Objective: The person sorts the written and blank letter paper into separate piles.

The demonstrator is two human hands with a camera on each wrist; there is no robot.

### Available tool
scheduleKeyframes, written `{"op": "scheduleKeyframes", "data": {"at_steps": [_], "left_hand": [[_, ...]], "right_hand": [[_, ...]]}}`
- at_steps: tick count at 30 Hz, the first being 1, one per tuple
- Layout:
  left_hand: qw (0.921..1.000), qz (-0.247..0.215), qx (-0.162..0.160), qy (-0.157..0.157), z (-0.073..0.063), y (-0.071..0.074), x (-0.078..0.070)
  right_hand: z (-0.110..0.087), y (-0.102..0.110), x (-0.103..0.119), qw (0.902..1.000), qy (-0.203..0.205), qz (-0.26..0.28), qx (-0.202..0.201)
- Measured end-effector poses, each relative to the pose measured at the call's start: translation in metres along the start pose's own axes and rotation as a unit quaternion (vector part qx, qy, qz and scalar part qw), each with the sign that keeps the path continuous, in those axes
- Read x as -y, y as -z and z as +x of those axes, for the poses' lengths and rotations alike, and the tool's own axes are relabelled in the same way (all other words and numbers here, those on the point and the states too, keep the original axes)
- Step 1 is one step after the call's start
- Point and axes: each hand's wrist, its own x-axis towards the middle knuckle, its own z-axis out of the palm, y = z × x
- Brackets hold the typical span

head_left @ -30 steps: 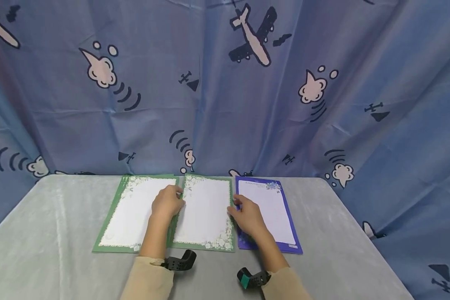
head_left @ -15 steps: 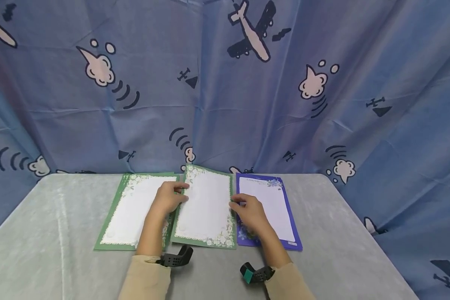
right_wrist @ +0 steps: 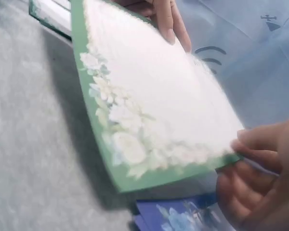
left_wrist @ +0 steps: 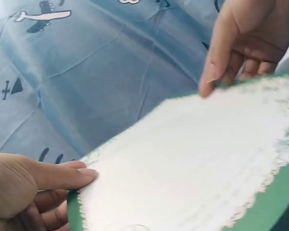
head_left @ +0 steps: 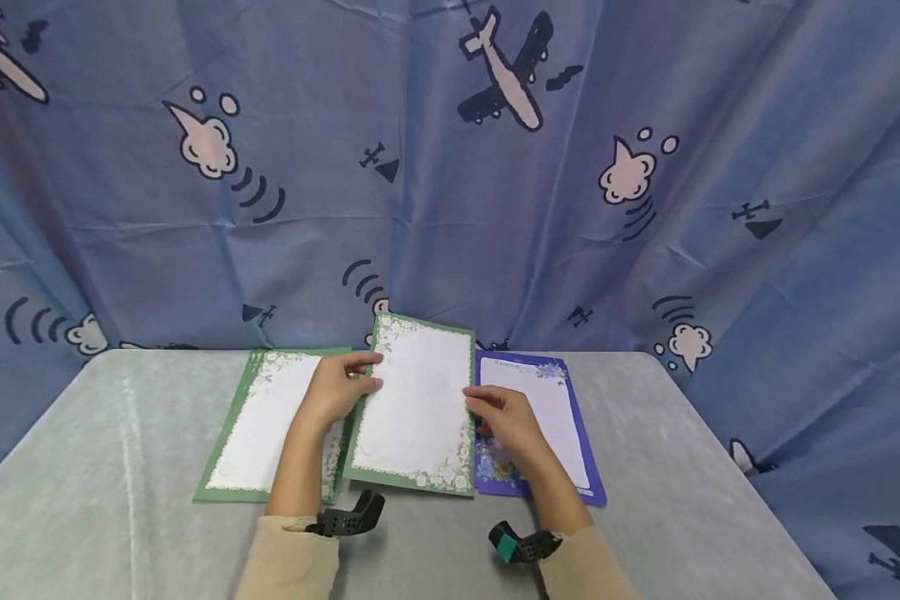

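Note:
A white sheet of paper with a green, flowered border (head_left: 420, 400) is tilted up off the table, its far edge raised against the curtain. My left hand (head_left: 332, 390) pinches its left edge, the thumb lying on the white face in the left wrist view. At the opposite edge, my right hand (head_left: 508, 417) pinches the border between thumb and fingers. In the right wrist view the near corner of the green-bordered sheet (right_wrist: 130, 163) hangs over the grey cloth with a shadow below. Under my left forearm lies another green-bordered sheet (head_left: 255, 433), partly covered.
Purple-bordered sheets (head_left: 581, 450) lie to the right, under my right hand and forearm. Grey cloth covers the table (head_left: 682, 500). A blue curtain with airplane prints (head_left: 450, 208) hangs right behind the table's far edge. Each wrist wears a black camera band (head_left: 352, 515).
Both hands have lifted the middle green-bordered sheet off the table, its far edge rising most. My fingers have moved from beside its edges to gripping them. The sheets on either side stay put.

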Motion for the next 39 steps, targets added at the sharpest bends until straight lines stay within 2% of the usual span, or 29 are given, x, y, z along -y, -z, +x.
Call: {"op": "scheduleKeyframes", "data": {"at_steps": [7,12,20,25,33,39], "left_hand": [[0.9998,0.001,-0.018,0.004,-0.007,-0.001,0.003],[0.9996,0.012,-0.022,-0.01,-0.015,0.003,0.004],[0.9991,-0.041,-0.014,0.006,-0.026,0.015,0.011],[0.9983,-0.054,-0.018,0.01,-0.036,0.027,0.024],[0.9969,-0.072,-0.018,0.024,-0.053,0.049,0.05],[0.9964,-0.078,-0.021,0.027,-0.06,0.055,0.066]], "right_hand": [[0.003,-0.007,0.001,0.9992,0.029,0.027,0.001],[0.003,-0.008,0.001,0.9987,0.034,0.034,0.014],[0.001,-0.009,0.004,0.9967,0.03,0.065,0.037],[-0.002,-0.025,0.004,0.9952,0.033,0.077,0.052],[-0.008,-0.06,0.002,0.994,0.034,0.096,0.038],[-0.009,-0.076,-0.001,0.9942,0.05,0.091,0.025]]}}
